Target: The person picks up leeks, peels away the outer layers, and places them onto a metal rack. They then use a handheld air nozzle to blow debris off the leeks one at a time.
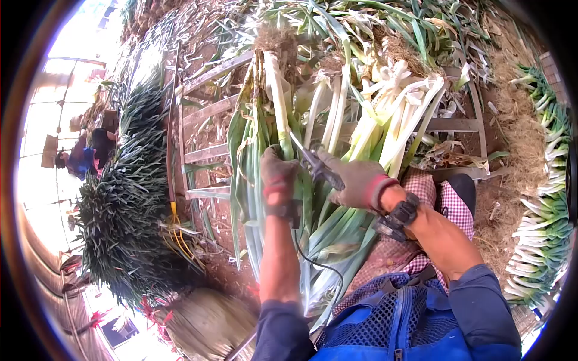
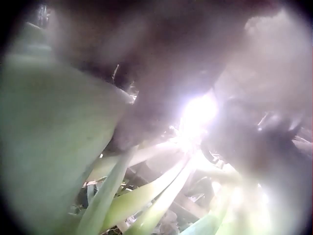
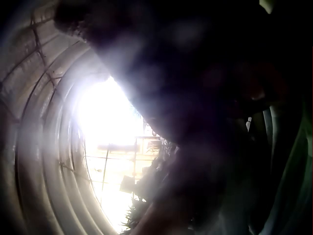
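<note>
In the head view my gloved left hand [image 1: 278,171] grips a leek [image 1: 277,99] around its lower stalk, the rooty end pointing away from me. To its right, my gloved right hand [image 1: 352,180] holds a dark-handled tool [image 1: 319,168] whose thin metal tip lies close beside that leek's stalk. More leeks [image 1: 415,108], some with pale stripped stalks, lie fanned out just beyond the right hand. Long green leaves trail down toward my lap. The left wrist view has blurred pale stalks [image 2: 146,196] under a dark glove; the right wrist view is mostly dark.
A wooden slatted frame [image 1: 208,117] lies under the leeks, with leaf scraps around it. A big heap of green leek tops [image 1: 126,204] rises at the left. Trimmed leeks [image 1: 530,253] stand in a row at the right. A person [image 1: 90,153] is at the far left.
</note>
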Demonstrator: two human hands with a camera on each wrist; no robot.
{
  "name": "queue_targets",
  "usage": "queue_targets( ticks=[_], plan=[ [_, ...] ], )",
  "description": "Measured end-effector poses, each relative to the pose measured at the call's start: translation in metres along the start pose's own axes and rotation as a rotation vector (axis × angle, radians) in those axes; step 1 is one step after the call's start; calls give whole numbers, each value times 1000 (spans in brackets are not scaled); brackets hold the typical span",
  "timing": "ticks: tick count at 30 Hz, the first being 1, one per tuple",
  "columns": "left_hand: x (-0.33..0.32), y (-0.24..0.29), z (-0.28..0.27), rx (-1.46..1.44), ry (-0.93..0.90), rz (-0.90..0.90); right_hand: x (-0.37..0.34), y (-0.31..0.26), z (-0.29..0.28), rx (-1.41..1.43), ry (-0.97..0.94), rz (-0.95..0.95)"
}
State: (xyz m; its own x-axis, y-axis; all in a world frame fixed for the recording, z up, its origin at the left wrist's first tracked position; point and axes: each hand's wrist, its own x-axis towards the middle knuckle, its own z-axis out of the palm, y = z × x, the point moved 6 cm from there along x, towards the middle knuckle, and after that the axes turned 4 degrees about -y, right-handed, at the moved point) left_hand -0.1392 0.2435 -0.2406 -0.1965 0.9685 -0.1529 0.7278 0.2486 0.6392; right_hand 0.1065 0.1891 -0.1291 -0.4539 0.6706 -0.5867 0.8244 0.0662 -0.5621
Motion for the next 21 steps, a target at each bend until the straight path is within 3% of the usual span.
queue_targets(
  ticks=[4,7,9,18,21],
  plan=[
    [-10,13,-10,19,23,-16,-18,-7,2,0,-173,5],
    [-10,10,-4,26,36,-4,-10,-4,14,-35,-83,-34],
    [-12,14,-5,-15,51,-23,5,-6,-4,32,-144,44],
    [-22,56,-9,467,118,-85,84,0,-85,0,224,67],
    [-11,53,-8,501,96,-94,67,3,-86,55,180,66]
  ],
)
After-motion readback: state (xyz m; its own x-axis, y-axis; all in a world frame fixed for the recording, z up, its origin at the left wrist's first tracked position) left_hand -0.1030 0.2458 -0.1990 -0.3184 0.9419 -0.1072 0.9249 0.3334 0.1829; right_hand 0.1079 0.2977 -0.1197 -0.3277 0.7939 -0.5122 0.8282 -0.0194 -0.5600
